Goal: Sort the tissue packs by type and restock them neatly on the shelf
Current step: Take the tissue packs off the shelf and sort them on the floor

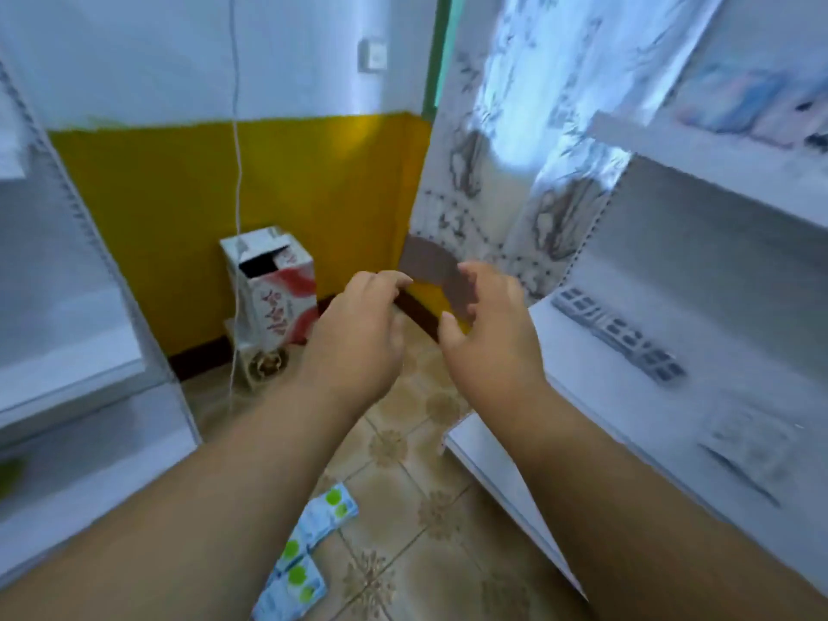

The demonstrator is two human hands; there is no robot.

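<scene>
While both hands pinch a curved brown card aloft, tissue packs lying far below on floor.

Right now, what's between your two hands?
In the head view, a curved brown cardboard-like piece spans the gap; the left hand and right hand each hold an end.

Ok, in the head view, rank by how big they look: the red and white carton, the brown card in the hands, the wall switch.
1. Red and white carton
2. Brown card, though it is nearer the camera
3. Wall switch, farthest away
</scene>
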